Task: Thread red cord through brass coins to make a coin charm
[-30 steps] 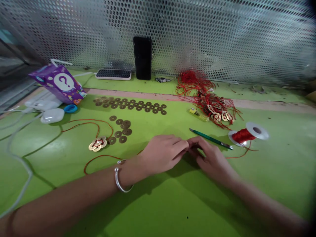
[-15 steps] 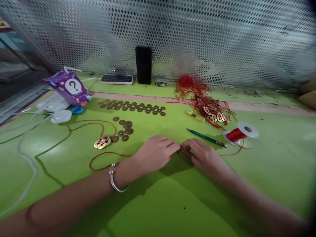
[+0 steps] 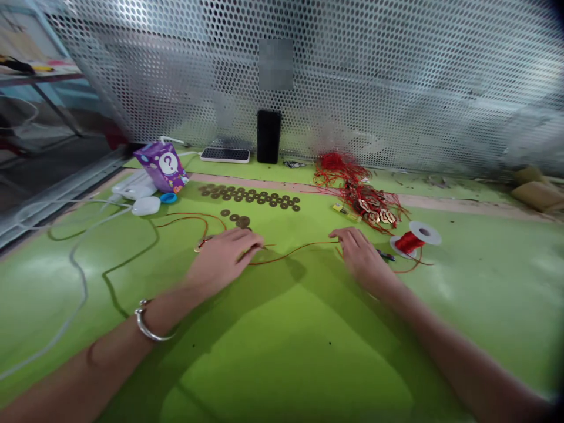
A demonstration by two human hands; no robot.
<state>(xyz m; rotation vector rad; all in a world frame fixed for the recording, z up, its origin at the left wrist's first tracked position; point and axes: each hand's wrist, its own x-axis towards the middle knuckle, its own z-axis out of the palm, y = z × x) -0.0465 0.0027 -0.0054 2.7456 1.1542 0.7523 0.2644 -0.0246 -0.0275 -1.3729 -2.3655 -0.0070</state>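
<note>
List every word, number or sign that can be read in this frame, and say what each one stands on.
"?" in a white circle on the purple box at the far left of the table.
Small coloured print around that circle: too blurred to read.
Brass coins in rows: any marks are too small to read.
Black phone standing against the mesh: no text shows.
Grey patch on the mesh: blurred, nothing readable.

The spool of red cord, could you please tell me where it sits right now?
In the head view, the spool of red cord lies on the green table, just right of the right hand and below the tangled red cords.
</note>
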